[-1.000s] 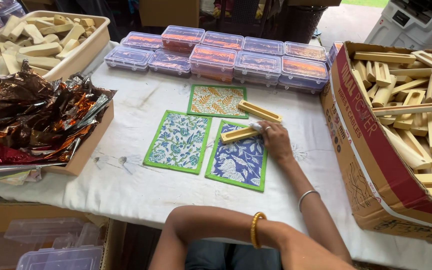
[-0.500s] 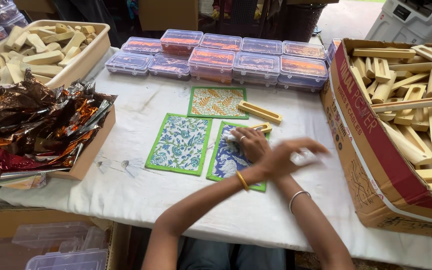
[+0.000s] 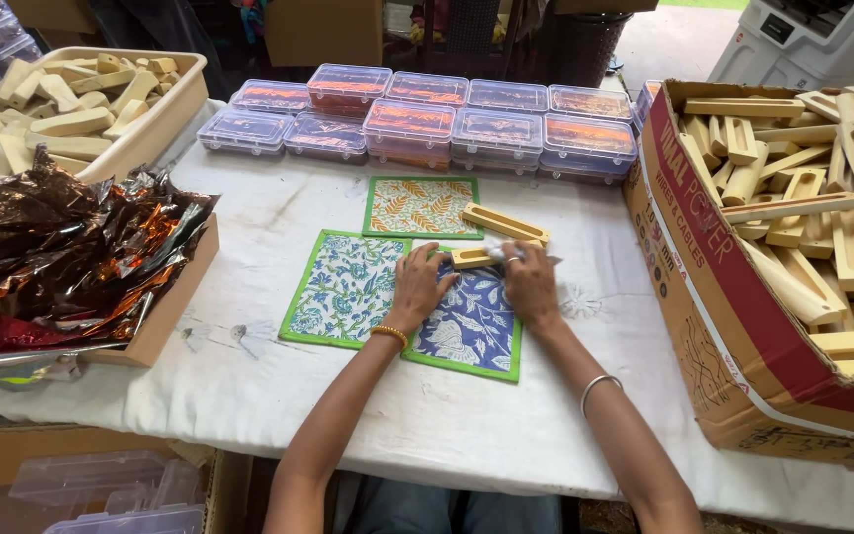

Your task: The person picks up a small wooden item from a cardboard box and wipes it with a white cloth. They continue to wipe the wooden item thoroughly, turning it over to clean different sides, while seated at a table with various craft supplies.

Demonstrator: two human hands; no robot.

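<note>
Pressing left hand (image 3: 417, 290) flat on blue mat (image 3: 467, 321), right hand (image 3: 529, 282) pinching wooden block (image 3: 474, 257), clear boxes (image 3: 417, 119) behind

I see matt printed cloth mats (image 3: 462, 321), bare pale wood blocks (image 3: 501, 223), a rough white cloth table cover (image 3: 427, 415), glossy crinkled foil (image 3: 51, 252), clear plastic boxes (image 3: 417, 119), and a matt cardboard carton (image 3: 733, 326).

blue cloth square (image 3: 469, 326): showing white leaf print on deep blue, edged in green
left cloth square (image 3: 344, 288): carrying blue-green florals on white, green border
top cloth square (image 3: 417, 206): bearing orange and green leaves
wooden pieces (image 3: 502, 223): showing pale tan
foil (image 3: 46, 252): glinting copper, brown, red
</note>
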